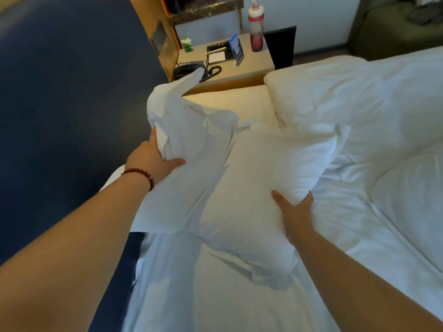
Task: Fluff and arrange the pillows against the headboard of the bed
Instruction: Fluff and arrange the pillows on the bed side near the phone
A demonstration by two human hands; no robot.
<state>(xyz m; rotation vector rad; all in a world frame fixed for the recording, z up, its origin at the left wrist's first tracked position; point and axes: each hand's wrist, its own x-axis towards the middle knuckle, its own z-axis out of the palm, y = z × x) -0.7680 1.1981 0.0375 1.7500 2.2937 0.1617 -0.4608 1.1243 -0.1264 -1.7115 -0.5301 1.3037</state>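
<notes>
Grip of left hand point(153, 159) clamped on pillow point(263, 168) end, right hand point(296, 212) clamped on opposite edge, dark headboard point(60, 104) at left

White pillow point(251, 178), white duvet point(359, 111); navy headboard point(60, 92); dark-red bead bracelet point(141, 174); red bottle point(256, 29).

The pillow point(251, 188) is covered in white cloth, matt and heavily creased, and the sheet point(227, 295) below it is the same matt white cloth, smoother, with soft folds. The headboard point(60, 92) is dark blue and matt, probably padded fabric, though blur hides any weave. The nightstand point(254, 64) has a smooth, dull wood-look top, the telephone point(187, 69) is shiny black plastic, and the bracelet point(141, 173) is polished dark red beads.
</notes>
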